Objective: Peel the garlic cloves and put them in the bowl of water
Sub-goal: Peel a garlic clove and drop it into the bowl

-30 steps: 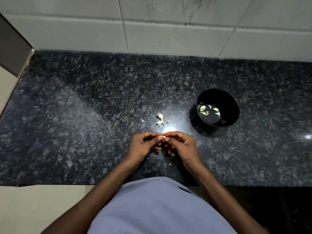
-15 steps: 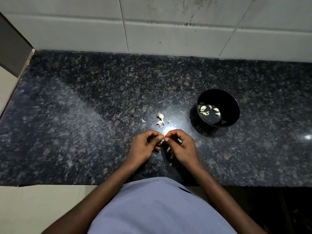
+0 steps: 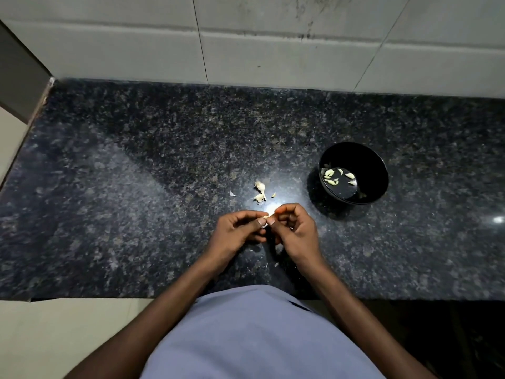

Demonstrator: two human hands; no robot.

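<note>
Polished speckled granite counter [image 3: 136,214], glossy black bowl [image 3: 377,170], matt tiled wall [image 3: 273,50], papery garlic skins [image 3: 259,191]

**Dark speckled table, few things on it**

The table [image 3: 136,214] carries a black bowl [image 3: 379,170] at the right. Left of it, apart, lie pale garlic bits [image 3: 259,191], perhaps skins. Tiny flecks [image 3: 276,264] lie near the front edge.

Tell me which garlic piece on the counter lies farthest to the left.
The tiny garlic sliver, lying alone on the counter, left of the two bigger pieces beyond the hands.
</note>
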